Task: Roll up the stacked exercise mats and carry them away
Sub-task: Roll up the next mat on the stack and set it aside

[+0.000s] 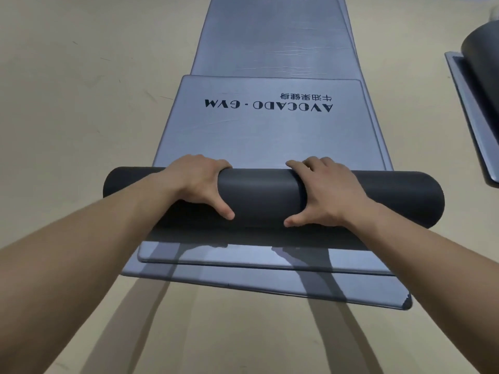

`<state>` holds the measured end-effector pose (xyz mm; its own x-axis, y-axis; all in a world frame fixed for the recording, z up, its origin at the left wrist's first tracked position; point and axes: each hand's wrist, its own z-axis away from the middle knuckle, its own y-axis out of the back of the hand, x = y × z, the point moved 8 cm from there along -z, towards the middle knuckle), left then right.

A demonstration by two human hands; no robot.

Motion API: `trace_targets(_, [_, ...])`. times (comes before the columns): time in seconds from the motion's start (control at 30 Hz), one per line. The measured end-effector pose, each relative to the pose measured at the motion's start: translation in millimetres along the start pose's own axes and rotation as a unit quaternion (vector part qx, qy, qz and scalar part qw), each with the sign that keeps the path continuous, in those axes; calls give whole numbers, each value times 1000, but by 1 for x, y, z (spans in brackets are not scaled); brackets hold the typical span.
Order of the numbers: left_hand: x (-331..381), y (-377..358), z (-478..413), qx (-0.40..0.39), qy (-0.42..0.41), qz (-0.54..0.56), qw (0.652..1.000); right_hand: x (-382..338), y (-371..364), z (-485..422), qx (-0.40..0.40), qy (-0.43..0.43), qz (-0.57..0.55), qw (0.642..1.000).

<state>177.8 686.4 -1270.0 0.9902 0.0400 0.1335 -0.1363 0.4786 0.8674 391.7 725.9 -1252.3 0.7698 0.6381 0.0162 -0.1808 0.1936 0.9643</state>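
Observation:
A dark grey roll (259, 195) of the top exercise mat lies across the stack. Its unrolled silver-blue part (264, 130), printed "AVOCADO · GYM", stretches away from me. My left hand (198, 182) and my right hand (324, 187) both grip the roll from above, fingers curled over its far side and thumbs on the near side. Under it lie two more flat silver-blue mats (270, 282), their near edges stepped towards me. A longer mat (272, 44) runs on beyond the top one.
The floor (81, 90) is beige and bare on the left and in front. At the right edge another dark roll (483, 47) rests on a flat mat (475, 117). A torn corner (406, 303) shows on the lowest mat.

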Motion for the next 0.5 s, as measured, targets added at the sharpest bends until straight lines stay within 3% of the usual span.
trace_targets(0.1, [-6,2,-6,-4,8,22,1000,-15,-11,6,69,-22,66,995])
trace_targets(0.23, [-8,-12,27,233,-14,-51,971,-4,-2,-21,39,-12,38,998])
trace_targets(0.3, [-6,-32,26,239,-2,-129,962,2,3,-40,-1,2,21,1000])
trace_targets(0.37, [-10,-30,14,231,13,-136,963,5,3,-52,-15,13,-6,1000])
trace_targets(0.5, [-19,-3,-12,192,-1,-75,979,19,10,-43,79,-6,-11,997])
